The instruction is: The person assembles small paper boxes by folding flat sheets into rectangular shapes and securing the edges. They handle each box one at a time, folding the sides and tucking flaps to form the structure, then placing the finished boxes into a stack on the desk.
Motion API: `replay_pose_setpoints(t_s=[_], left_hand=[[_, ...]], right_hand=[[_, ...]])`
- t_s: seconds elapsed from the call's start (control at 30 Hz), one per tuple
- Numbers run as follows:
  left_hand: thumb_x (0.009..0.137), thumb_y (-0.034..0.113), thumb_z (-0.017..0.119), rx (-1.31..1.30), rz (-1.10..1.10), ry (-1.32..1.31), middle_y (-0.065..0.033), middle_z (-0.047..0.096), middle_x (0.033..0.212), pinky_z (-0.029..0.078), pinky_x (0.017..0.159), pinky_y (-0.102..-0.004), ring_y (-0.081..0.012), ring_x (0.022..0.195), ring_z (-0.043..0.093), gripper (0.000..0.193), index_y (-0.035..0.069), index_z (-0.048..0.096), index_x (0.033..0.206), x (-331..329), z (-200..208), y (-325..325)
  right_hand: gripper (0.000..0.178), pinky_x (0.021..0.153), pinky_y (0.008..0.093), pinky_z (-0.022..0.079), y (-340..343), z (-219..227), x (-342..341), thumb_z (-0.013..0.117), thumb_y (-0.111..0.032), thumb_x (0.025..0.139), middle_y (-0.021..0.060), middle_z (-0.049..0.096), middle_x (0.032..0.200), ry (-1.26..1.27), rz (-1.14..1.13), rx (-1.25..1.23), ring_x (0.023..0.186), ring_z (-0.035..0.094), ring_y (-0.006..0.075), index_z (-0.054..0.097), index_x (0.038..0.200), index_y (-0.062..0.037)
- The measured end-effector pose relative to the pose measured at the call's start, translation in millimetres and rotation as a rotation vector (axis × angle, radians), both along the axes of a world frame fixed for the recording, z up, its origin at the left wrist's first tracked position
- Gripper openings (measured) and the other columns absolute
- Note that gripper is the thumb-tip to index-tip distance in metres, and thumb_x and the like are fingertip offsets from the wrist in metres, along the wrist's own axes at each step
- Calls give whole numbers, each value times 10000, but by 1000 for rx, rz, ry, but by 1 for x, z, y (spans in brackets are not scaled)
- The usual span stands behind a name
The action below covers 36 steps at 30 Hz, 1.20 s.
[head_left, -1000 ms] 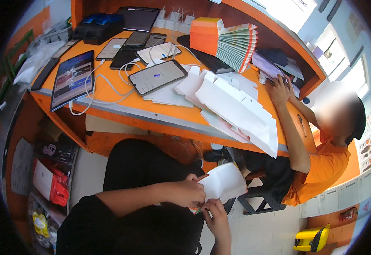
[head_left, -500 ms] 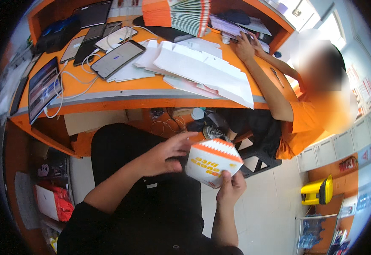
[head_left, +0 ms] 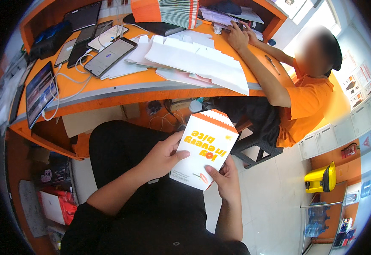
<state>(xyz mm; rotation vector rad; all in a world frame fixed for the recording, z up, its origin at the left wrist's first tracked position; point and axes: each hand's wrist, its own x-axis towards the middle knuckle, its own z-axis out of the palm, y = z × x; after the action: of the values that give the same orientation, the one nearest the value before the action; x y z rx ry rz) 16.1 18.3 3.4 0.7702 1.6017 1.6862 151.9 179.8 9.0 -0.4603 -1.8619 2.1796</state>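
A white paper food carton (head_left: 196, 155) with an orange zigzag band and yellow lettering is held up over my lap, below the desk's front edge. Its printed face is toward me and its lettering is upside down. My left hand (head_left: 165, 156) grips its left edge, thumb on the front. On the lower right edge, my right hand (head_left: 226, 176) pinches it, with the thumb on the printed face. The fingers behind the carton are mostly hidden.
On the orange desk lie flat white paper blanks (head_left: 198, 63), a smartphone (head_left: 110, 57), cables and a tablet (head_left: 41, 94). A fanned stack of orange-and-white cartons (head_left: 164, 15) stands farther back. A co-worker in an orange shirt (head_left: 306, 102) sits at right; a yellow bin (head_left: 320, 177) stands beyond.
My left hand, apart from the carton before, now grips its left edge. The carton has turned its printed face more fully toward me. The view has shifted slightly.
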Motion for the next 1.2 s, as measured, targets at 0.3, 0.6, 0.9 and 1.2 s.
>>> replay_pose_setpoints(t_s=[0.3,0.6,0.9,1.2], left_hand=[[935,135,542,0,-76,83,-165,590,1175,473,890,-332,-199,1052,603,380,1,455,1280,-12,-3,0],[903,200,575,175,-51,-526,-89,607,1080,443,864,-281,-153,979,584,392,16,544,1248,-26,-20,16],[888,228,633,26,-230,-266,-15,594,795,441,796,-292,-90,785,585,568,64,387,1374,-42,-23,19],[853,145,652,63,-210,-198,-61,613,781,452,779,-278,-105,807,616,739,47,186,1419,-41,-5,18]], right_hand=[[453,900,332,480,13,-7,-12,653,56,810,137,630,1145,138,-158,-144,1021,620,199,493,1233,43],[137,780,326,519,39,-28,-24,717,-31,685,181,674,979,380,12,159,894,661,260,737,821,-32],[218,796,344,488,54,-23,-33,668,13,626,166,659,1082,379,239,448,975,631,277,759,800,-81],[614,1022,507,315,75,-18,-26,531,-540,837,222,586,1199,179,227,226,1120,555,336,613,1167,-29]])
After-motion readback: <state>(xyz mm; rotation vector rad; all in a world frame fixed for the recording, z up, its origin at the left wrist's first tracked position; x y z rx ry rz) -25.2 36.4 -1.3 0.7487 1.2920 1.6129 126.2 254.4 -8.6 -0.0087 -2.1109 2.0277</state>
